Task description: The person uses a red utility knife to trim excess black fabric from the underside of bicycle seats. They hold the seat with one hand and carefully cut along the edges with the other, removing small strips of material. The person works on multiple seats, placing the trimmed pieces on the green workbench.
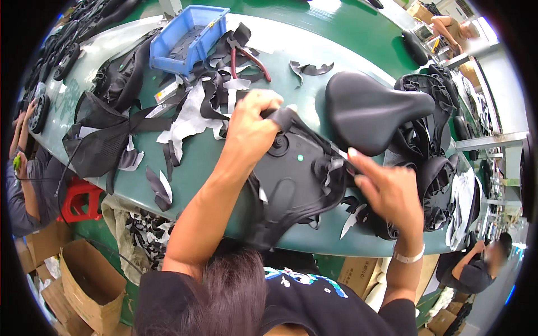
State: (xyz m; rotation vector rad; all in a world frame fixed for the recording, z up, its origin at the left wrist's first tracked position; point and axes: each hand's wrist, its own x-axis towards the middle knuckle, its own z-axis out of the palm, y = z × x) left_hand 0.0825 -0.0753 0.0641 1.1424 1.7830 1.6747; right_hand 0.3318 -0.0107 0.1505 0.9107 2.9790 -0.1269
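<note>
From where I sat, well away from the work, the head view showed me an upturned saddle (287,171) near the middle of the surface's (196,159) near edge, its dark underside facing up and a small green dot (300,158) on it. The left hand (250,124) was clenched on a raised fold of black cover (284,117) at the saddle's far rim. The right hand (389,190) had a slim tool (339,152) pinched between thumb and fingers, the index finger stretched along it; most of the handle was hidden from me.

The relation I judged to matter was this: the saddle lay to the left of the right hand, and below and to the right of the left one. Its long axis slanted from the near edge toward the far right corner, the narrower end seemingly nearer the body. The tool pointed up and left, across that axis, with its pale tip right beside the right-hand rim; I couldn't tell whether it touched. For that rim, the right hand was the nearer.

Toward the right edge of the surface I saw a smooth black saddle (372,109); toward the far left corner, a blue bin (180,66) with red-handled pliers (233,63) beside it.
</note>
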